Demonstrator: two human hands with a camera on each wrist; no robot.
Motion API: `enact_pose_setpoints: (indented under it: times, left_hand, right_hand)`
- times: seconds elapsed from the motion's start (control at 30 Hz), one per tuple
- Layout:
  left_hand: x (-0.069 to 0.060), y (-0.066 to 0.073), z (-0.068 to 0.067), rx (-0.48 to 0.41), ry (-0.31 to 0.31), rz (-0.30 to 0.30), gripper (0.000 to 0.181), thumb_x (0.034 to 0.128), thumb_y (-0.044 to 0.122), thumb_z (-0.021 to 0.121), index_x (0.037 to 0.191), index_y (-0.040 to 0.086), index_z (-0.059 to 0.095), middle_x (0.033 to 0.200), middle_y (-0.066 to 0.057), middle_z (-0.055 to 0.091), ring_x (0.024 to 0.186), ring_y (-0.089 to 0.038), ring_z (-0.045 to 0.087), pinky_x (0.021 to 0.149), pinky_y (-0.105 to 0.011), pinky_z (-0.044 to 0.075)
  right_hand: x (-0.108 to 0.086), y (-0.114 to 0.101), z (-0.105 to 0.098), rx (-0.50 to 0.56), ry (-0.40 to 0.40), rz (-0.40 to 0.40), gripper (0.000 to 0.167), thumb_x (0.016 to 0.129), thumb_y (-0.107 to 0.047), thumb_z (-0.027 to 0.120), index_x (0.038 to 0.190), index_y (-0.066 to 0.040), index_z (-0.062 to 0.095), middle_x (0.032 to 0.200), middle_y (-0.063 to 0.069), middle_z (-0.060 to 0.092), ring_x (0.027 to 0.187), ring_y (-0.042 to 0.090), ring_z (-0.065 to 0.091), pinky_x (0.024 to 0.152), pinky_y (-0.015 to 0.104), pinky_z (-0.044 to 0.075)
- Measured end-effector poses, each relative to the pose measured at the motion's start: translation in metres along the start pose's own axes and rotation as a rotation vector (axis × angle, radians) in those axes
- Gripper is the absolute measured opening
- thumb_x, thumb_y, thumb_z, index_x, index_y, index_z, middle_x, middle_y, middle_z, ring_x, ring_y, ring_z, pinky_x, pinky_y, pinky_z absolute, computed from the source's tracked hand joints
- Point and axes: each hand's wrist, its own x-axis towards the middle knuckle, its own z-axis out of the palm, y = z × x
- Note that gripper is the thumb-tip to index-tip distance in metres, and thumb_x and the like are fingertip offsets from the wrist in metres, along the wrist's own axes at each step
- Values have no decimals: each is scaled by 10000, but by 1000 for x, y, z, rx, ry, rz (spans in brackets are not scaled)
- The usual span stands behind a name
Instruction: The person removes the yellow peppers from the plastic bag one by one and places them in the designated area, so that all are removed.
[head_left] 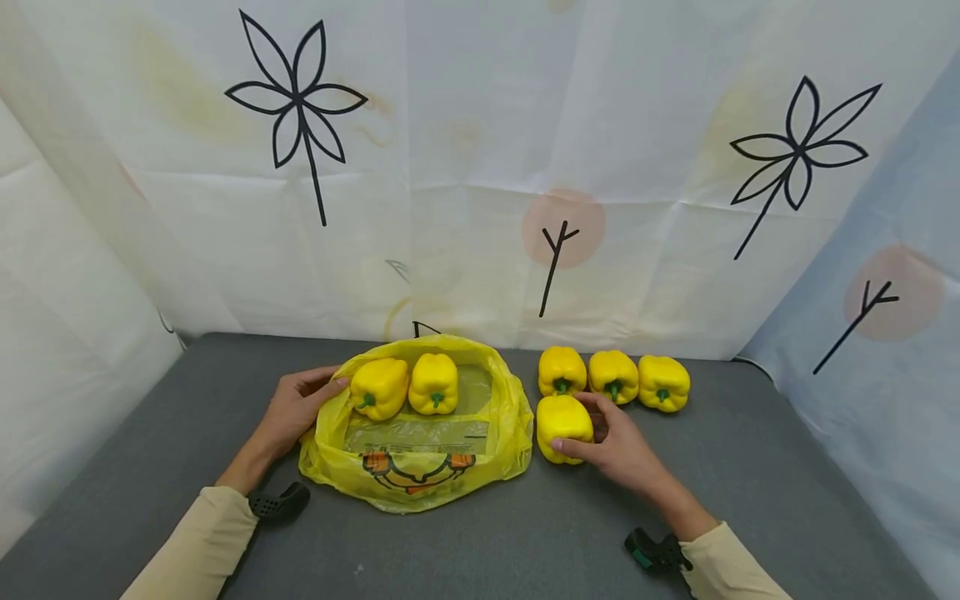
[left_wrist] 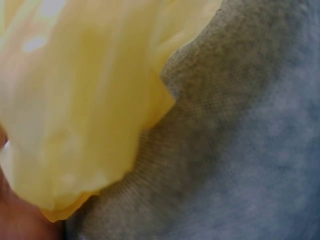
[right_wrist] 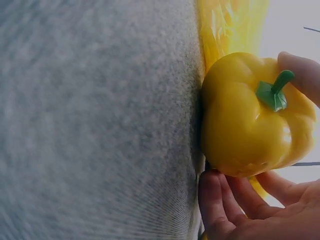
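An open yellow plastic bag [head_left: 420, 493] lies on the grey table with its mouth facing up. Inside it, toward the back left, sit two yellow bell peppers [head_left: 380, 389]. My left hand [head_left: 294, 412] pinches the bag's left rim, thumb over the edge; in the left wrist view the yellow plastic [left_wrist: 85, 110] hides most of that hand. Just right of the bag, my right hand [head_left: 618, 442] grips another yellow bell pepper [head_left: 564, 427] between thumb and fingers. The right wrist view shows this pepper [right_wrist: 245, 125] with its green stem, low against the table surface.
Behind the right hand, three more yellow bell peppers [head_left: 613, 377] stand in a row near the back of the grey table [head_left: 495, 550]. A pale patterned cloth [head_left: 465, 167] hangs behind the table, with more cloth at both sides.
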Motion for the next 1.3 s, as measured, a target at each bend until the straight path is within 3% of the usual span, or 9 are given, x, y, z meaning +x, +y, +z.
enact_pose_setpoints:
  times: [0.37, 0.67, 1.0, 1.3]
  left_hand:
    - [0, 0, 0, 7, 4, -10, 476, 1055, 220, 595, 1419, -82, 540, 1196, 128, 663, 1014, -73, 685, 815, -269, 594]
    - [0, 0, 0, -6, 1, -11, 474, 1057, 208, 590, 1421, -91, 532, 1190, 134, 668, 1011, -76, 689, 813, -271, 596]
    - [0, 0, 0, 14, 7, -18, 478, 1051, 237, 604, 1419, -64, 551, 1241, 56, 660, 1016, -74, 687, 817, -272, 595]
    - [1, -1, 0, -4, 0, -15, 475, 1053, 226, 599, 1421, -71, 544, 1221, 87, 664, 1022, -81, 687, 822, -275, 594]
  right_hand:
    - [0, -2, 4, -21, 20, 45, 865, 877, -400, 806, 1528, -37, 368, 1499, 216, 432, 1233, 364, 566, 882, 433, 560]
    - [1, -2, 4, -16, 17, 36, 871, 867, -387, 819, 1525, -35, 369, 1484, 224, 438, 1226, 371, 568, 871, 433, 565]
    - [1, -4, 0, -47, 26, 21, 875, 851, -406, 831, 1516, -53, 384, 1430, 225, 470, 1221, 377, 558, 886, 466, 557]
    - [-1, -8, -3, -38, 20, 2, 854, 865, -385, 823, 1519, -59, 382, 1431, 223, 463, 1223, 376, 551, 927, 496, 536]
